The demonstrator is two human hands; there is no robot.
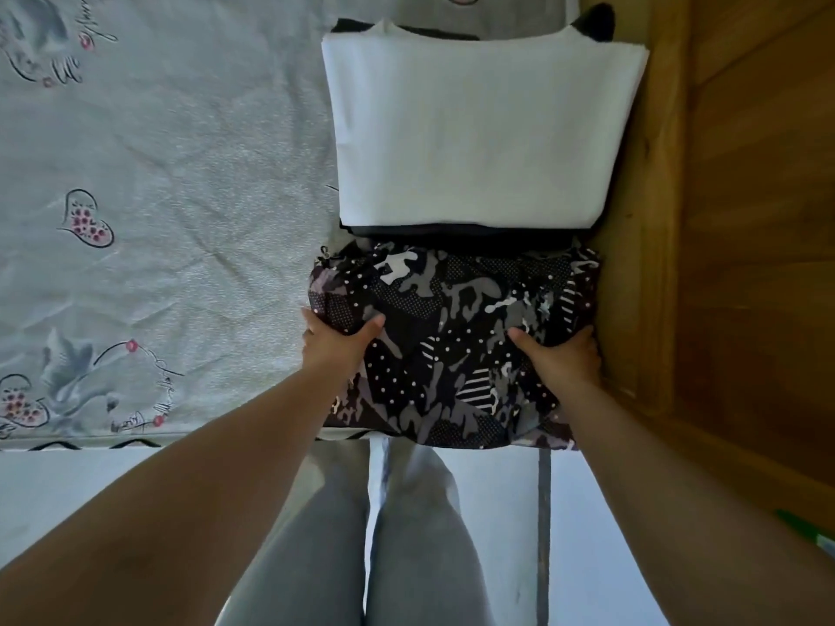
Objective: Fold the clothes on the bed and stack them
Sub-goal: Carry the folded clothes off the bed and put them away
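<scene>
A folded garment with a black, grey and white camouflage-and-dots print (452, 336) lies at the bed's near edge, close to the right side. My left hand (336, 343) grips its left side, thumb on top and fingers tucked under. My right hand (560, 354) grips its right side the same way. Just beyond it sits a stack: a folded white garment (470, 128) on top of a folded black garment (452, 231), whose edge shows along the near side and at the far corners.
The bed sheet (158, 196) is pale grey-green with heart and flower prints and stretches away to the left. A wooden bed frame (646, 264) runs along the right. Below the bed edge are my grey-trousered legs (361, 535) and a pale floor.
</scene>
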